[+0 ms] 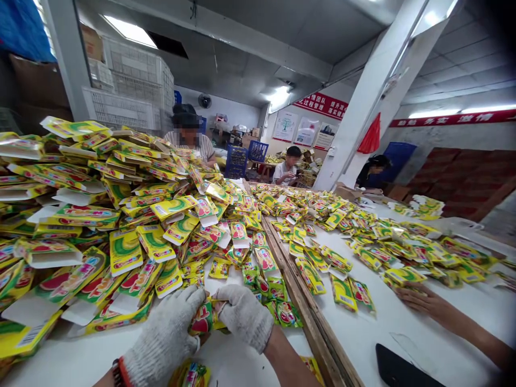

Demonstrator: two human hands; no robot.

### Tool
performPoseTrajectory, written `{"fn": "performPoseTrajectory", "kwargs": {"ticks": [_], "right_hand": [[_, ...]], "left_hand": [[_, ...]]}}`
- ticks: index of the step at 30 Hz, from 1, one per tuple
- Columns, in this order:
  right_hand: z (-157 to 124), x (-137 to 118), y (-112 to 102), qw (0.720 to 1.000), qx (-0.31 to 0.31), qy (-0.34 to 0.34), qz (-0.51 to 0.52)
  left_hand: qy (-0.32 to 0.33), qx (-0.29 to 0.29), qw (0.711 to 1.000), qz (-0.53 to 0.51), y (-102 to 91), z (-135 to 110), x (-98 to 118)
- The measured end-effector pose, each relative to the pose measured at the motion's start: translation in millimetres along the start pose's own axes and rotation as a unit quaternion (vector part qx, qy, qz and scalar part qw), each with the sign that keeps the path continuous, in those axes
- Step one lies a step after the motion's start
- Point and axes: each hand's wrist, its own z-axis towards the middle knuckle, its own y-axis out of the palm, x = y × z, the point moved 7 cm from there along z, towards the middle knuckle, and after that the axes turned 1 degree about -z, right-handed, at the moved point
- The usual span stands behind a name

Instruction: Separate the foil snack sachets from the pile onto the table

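Note:
Near the table's front edge, a small yellow carton with watermelon print [202, 318] is held between my two hands, both in white knitted gloves. My left hand [167, 328] is closed around the carton's left side. At its other end, the fingers of my right hand [245, 316] are pinched together; what lies under these fingertips is partly hidden. Small green watermelon sachets [286, 314] lie just right of my right hand. A large heap of similar cartons [124, 250], many with open white flaps, rises on the left. Another packet [195, 374] sits below my left wrist.
A wooden strip [298, 285] divides the white table. Beyond it are many yellow packets [403, 247], another person's bare hand [423, 303] and a black flat object [403, 368]. Several people sit farther back. White crates [129, 80] are stacked at the back left.

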Motion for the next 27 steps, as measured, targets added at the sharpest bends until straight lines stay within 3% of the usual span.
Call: {"fn": "performPoseTrajectory", "kwargs": {"ticks": [4, 10, 14, 17, 23, 27], "right_hand": [[0.5, 3.5, 2.9, 0.997, 0.002, 0.021, 0.068], [0.0, 4.3, 3.2, 0.996, 0.089, 0.021, 0.019], [1.4, 10.5, -1.4, 0.99, 0.065, 0.036, 0.117], [0.5, 12.7, -0.5, 0.991, 0.041, 0.044, 0.119], [-1.4, 11.3, 13.3, 0.995, 0.055, 0.04, 0.075], [0.5, 18.3, 12.1, 0.972, 0.037, 0.099, 0.208]], "left_hand": [[0.014, 0.01, 1.0, -0.004, -4.7, 1.7, 3.2], [0.013, 0.004, 1.0, 0.002, -5.5, 2.5, 3.6], [0.009, 0.032, 0.999, -0.021, -7.5, 3.6, -7.3], [0.02, 0.031, 0.999, -0.007, -7.7, 3.9, -9.4], [0.006, -0.038, 0.999, 0.013, -0.3, 2.4, 4.7], [-0.004, -0.003, 0.999, 0.04, -6.5, 6.1, 0.3]]}}
